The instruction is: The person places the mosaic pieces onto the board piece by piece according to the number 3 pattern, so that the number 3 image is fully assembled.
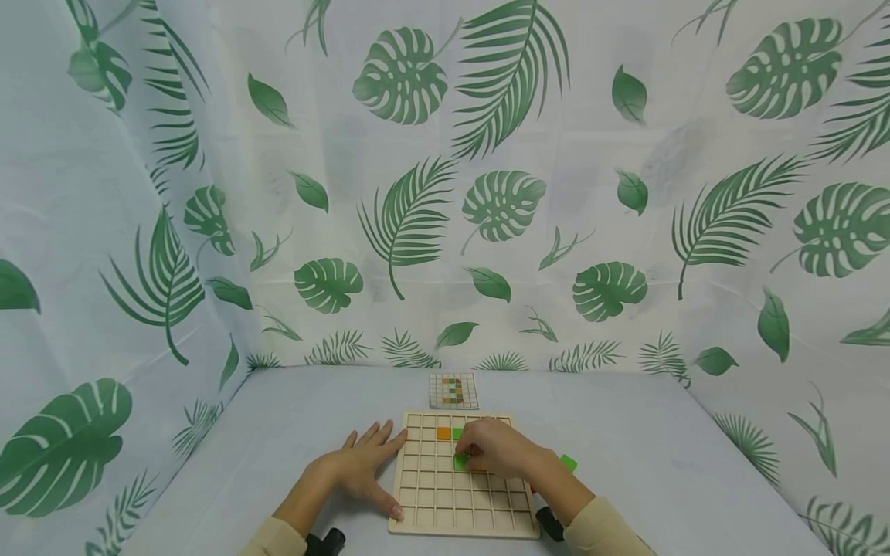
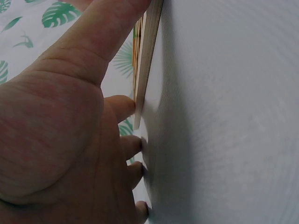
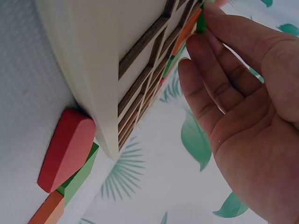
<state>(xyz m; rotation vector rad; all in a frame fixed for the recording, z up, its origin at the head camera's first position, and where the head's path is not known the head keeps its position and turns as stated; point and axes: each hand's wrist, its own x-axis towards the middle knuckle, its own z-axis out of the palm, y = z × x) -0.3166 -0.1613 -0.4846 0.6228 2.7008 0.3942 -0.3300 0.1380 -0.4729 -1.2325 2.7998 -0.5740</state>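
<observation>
A light wooden grid board [image 1: 445, 502] lies on the table. At its left edge my left hand [image 1: 365, 467] rests with fingers spread, thumb by the near corner; the left wrist view shows its straight fingers beside the board's side [image 2: 148, 60]. Over the upper right of the grid, my right hand [image 1: 504, 448] pinches a green tile [image 1: 460, 462] between thumb and fingertips, at a grid cell. An orange tile [image 1: 443, 433] and another green tile [image 1: 457, 434] sit in an upper row. My right fingers partly hide more orange, seen as an orange tile [image 3: 187, 31] in the right wrist view.
Behind the board lies a small pattern card [image 1: 454, 391] with a coloured grid. Loose pieces lie right of the board: a red block [image 3: 67, 149], a green block [image 3: 81, 175] and an orange block [image 3: 49, 209]. A leaf-print curtain [image 1: 528, 232] encloses the table.
</observation>
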